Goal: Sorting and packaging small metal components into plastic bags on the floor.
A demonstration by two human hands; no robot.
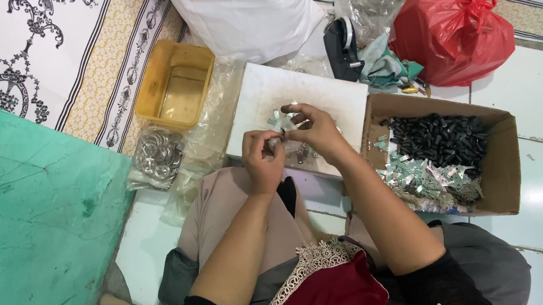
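My left hand (263, 161) and my right hand (315, 129) meet over a white board (341, 98) on the floor in front of my knees. Both pinch small shiny metal pieces (285, 132) between the fingertips; the exact shape of the pieces is too small to tell. A few more silvery bits lie on the board under my hands. My forearms reach forward from my lap.
A cardboard box (507, 163) at the right holds several small black parts (441, 138) and silvery tags (422, 181). A yellow tub (154, 84), a clear bag of metal rings (157, 157), a white sack (246, 9), a red plastic bag (455, 30) and a black device (342, 49) surround the board. A green wall (23, 227) stands left.
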